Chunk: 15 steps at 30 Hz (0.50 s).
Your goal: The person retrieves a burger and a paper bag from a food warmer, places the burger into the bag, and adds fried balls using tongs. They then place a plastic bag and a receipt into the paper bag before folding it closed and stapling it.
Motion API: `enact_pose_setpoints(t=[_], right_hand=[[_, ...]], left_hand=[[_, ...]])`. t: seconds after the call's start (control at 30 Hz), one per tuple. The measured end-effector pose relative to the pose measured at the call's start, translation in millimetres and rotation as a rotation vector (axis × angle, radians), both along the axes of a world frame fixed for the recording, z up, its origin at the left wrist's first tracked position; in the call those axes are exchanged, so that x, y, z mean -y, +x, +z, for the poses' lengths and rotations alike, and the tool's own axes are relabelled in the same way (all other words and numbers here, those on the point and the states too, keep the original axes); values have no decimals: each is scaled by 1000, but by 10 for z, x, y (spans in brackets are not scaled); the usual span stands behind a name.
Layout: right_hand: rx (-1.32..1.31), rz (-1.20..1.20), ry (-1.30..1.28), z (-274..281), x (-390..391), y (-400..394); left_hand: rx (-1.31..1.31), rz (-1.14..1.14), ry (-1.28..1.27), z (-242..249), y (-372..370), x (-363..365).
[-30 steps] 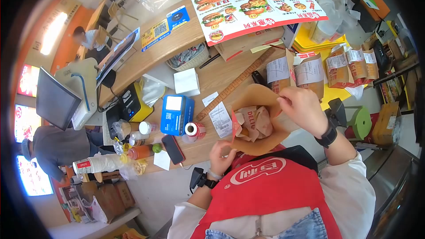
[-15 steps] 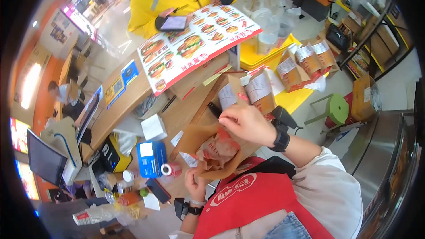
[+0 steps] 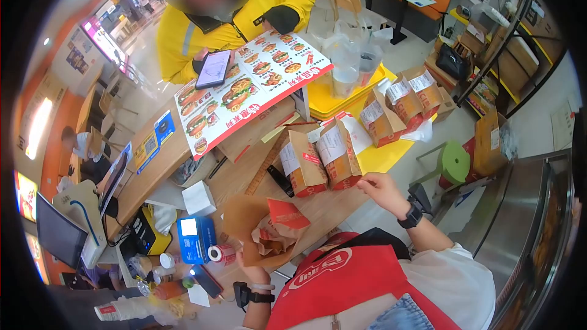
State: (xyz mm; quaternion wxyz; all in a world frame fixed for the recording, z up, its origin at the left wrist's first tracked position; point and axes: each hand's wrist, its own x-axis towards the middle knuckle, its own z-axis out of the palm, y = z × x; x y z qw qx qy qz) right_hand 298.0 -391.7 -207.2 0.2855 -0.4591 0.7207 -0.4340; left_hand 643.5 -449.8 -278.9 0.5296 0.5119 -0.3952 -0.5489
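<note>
A: Fast-food shop, wooden counter point(image 3: 244, 174) under the camera, orange walls off to the left.

B: And in hand?

A: Brown paper bag point(image 3: 257, 232), open at the top, lying at the near edge of the counter, wrapped food with a red-and-white wrapper showing inside. Left hand point(image 3: 252, 264) gripping its lower edge from beneath, fingers mostly hidden behind the paper.

B: Right hand?

A: Right hand point(image 3: 382, 189) off the bag, hovering near the counter's right end, fingers loosely curled, holding nothing visible. Black watch on that wrist. Hands well apart.

B: Around the bag?

A: Just beyond it, two sealed bags point(image 3: 318, 162) standing upright with white receipts stuck on, a black marker-like object beside them. Further right, three more sealed bags point(image 3: 400, 107) on a yellow tray point(image 3: 330, 101). Left of the open bag, a blue card terminal point(image 3: 195, 238) and a small roll of tape point(image 3: 220, 252), then a phone and bottles near the counter's corner.

B: Beyond the counter?

A: Picture menu point(image 3: 251, 85) propped on the raised ledge. Behind it, a person in a yellow jacket point(image 3: 226, 18) holding a phone. Green stool point(image 3: 455, 162) on the floor to the right.
</note>
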Motion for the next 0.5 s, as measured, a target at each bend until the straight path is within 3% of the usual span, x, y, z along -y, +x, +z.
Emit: enact_pose_setpoints(t=[0.07, 0.13, 0.17, 0.23, 0.3, 0.33, 0.37, 0.43, 0.5], right_hand=[[-1, -32, 34, -34, -43, -59], [-37, -17, 30, 55, -50, -19], [-70, -11, 21, 91, -33, 26], [-34, 40, -31, 116, 65, 192], [-5, 83, -90, 175, 204, 435], [-251, 165, -146, 224, 284, 593], [-499, 247, -199, 256, 351, 730], [-631, 215, -212, 136, 557, 885], [-761, 177, -227, -97, 717, 907]], left_hand=[[-60, 77, 111, -256, 117, -90], [-148, -56, 463, -550, 285, -197], [-152, -48, 465, -656, 353, -220], [38, -697, 636, -658, 433, -265], [38, -737, 697, -561, 316, -253], [37, -781, 759, -499, 227, -219], [25, -782, 760, -501, 196, -185], [90, -959, 519, -533, 169, -139], [87, -1034, 472, -615, 127, -110]])
